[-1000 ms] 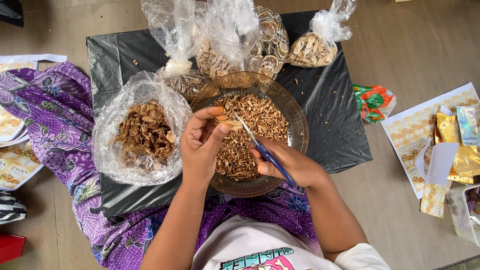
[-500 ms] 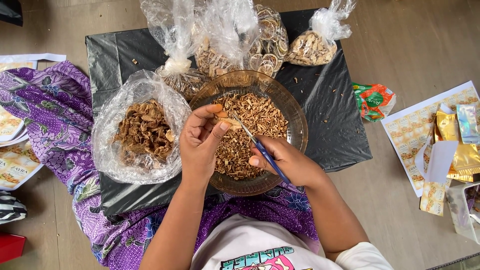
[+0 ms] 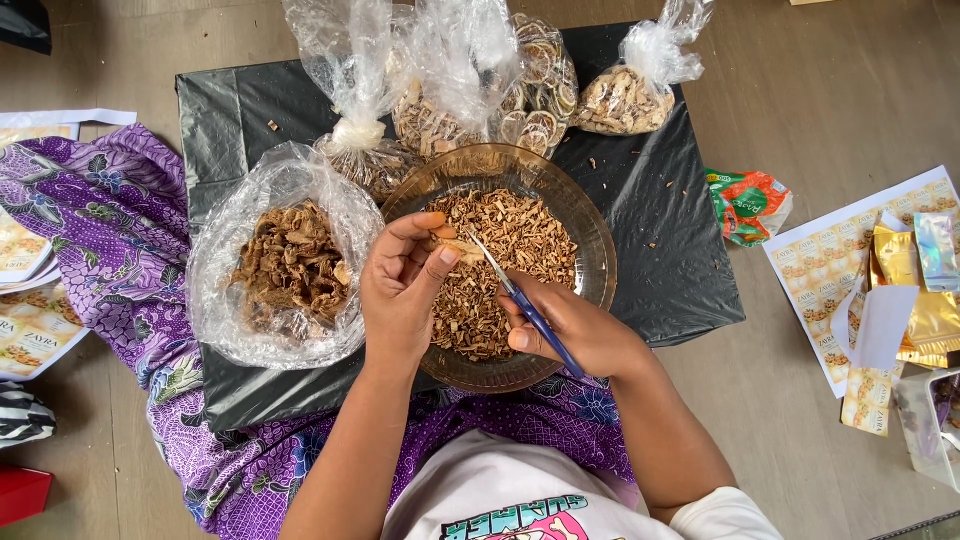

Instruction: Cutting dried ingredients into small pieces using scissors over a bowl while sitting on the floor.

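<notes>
A brown glass bowl [image 3: 598, 262] full of small dried brown pieces sits on a black plastic sheet [image 3: 660, 250]. Over the bowl, my left hand [image 3: 405, 285] pinches a pale dried piece [image 3: 462, 248] between thumb and fingers. My right hand [image 3: 575, 330] grips blue-handled scissors [image 3: 520, 300], their metal tips touching that piece. An open clear bag of larger dried brown chunks [image 3: 290, 265] lies just left of my left hand.
Several tied clear bags of dried slices [image 3: 540, 95] stand behind the bowl, one more [image 3: 625, 100] at the back right. Purple patterned cloth [image 3: 110, 260] lies left and under my arms. Gold pouches and printed label sheets [image 3: 900, 280] lie right, next to a green-orange packet [image 3: 750, 205].
Both hands stay over the bowl almost unmoved. The scissors' tips have shifted slightly at the piece held in my left fingers.
</notes>
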